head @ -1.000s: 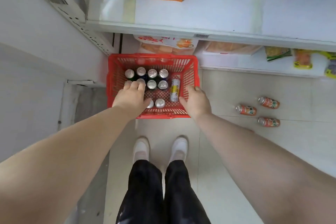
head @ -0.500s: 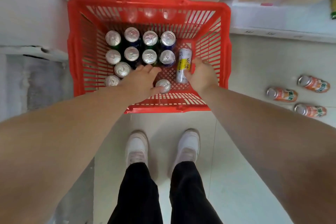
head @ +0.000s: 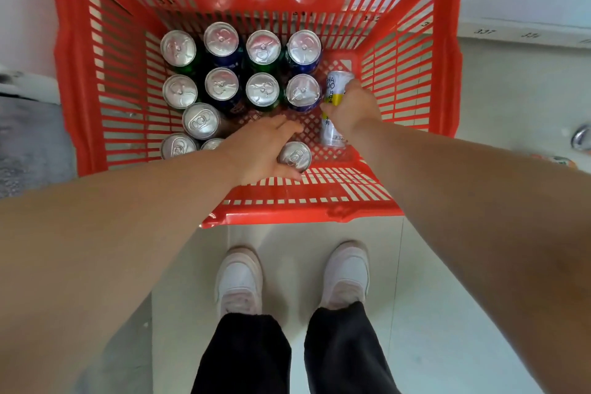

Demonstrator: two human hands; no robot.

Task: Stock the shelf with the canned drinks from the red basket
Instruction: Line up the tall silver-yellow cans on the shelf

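Observation:
The red basket (head: 447,80) stands on the floor in front of my feet. Several upright cans (head: 262,89) with silver tops fill its left and middle part. A white and yellow can (head: 334,134) lies on its side at the right of the basket floor. My right hand (head: 351,105) curls around the middle of that lying can. My left hand (head: 259,150) reaches deep into the basket and grips an upright can (head: 295,155) near the front wall, thumb under its rim.
My two white shoes (head: 240,278) stand on the tiled floor just behind the basket. A white bottom shelf edge (head: 518,29) runs at the top right. Part of a fallen can (head: 580,137) shows on the floor at the far right.
The view dropped much closer to the basket. Both hands went deeper inside; my right hand closed round the lying white can and my left hand closed on the front upright can.

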